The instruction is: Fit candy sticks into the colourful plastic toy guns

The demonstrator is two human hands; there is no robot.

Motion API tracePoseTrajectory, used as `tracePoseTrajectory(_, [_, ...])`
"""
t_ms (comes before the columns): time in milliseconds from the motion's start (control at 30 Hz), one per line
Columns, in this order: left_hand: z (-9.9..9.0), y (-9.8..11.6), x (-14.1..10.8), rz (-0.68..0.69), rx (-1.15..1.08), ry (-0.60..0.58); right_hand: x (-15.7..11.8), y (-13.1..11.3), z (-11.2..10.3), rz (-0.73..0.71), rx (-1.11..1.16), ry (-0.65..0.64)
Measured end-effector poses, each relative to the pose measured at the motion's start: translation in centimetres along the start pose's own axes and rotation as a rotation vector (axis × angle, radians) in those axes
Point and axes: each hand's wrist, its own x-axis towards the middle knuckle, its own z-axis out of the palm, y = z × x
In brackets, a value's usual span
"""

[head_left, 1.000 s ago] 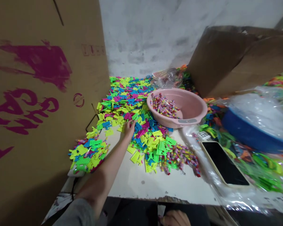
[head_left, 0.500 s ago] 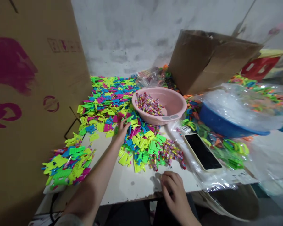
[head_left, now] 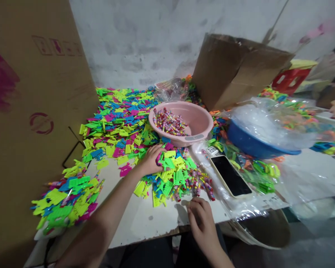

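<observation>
My left hand (head_left: 152, 160) lies on the near pile of flat neon plastic pieces (head_left: 167, 175), just in front of the pink basin. Its fingers are closed round a few pieces, green and magenta ones showing at the fingertips. By the table's front edge, my right hand (head_left: 200, 217) has its fingers curled in toward the thumb; whether anything is inside them is hidden. Small patterned sticks with red ends (head_left: 199, 182) lie between the pile and my right hand. More such sticks fill the left part of the pink basin (head_left: 202, 124).
A tall carton (head_left: 56, 89) stands at the left, with a smaller heap of plastic pieces (head_left: 64, 201) beside it. A phone (head_left: 231, 175) lies on clear plastic bags. A blue basin (head_left: 251, 143) under plastic film and an opened cardboard box (head_left: 237, 70) are at the right.
My left hand has moved right and nearer along the pile, and its fingers have closed round pieces there. My right hand has stayed near the table edge. The view has shifted slightly right.
</observation>
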Motion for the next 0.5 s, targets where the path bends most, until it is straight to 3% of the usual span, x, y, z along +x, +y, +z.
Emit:
tracePoseTrajectory(133, [-1.0,0.6,-1.7,0.016,0.088,-0.111,3.6,1.5,-1.7,-0.021,-0.039,0.069])
tracePoseTrajectory(200, [-1.5,0.8,-2.9,-0.014,0.108,-0.096,7.2,2.5,-2.5,0.001,-0.133,-0.076])
tracePoseTrajectory(233, [-1.7,0.7,-3.6,-0.043,0.097,-0.062,9.3,3.1,-2.7,0.016,-0.217,-0.190])
tracePoseTrajectory(367, [-2.5,-1.1,-6.5,-0.197,-0.025,0.123,17.5,5.5,-1.9,-0.001,-0.307,-0.376])
tracePoseTrajectory(500, [-3.0,-4.6,-7.9,-0.492,0.071,0.392,22.7,7.0,0.4,-0.044,-0.347,-0.571])
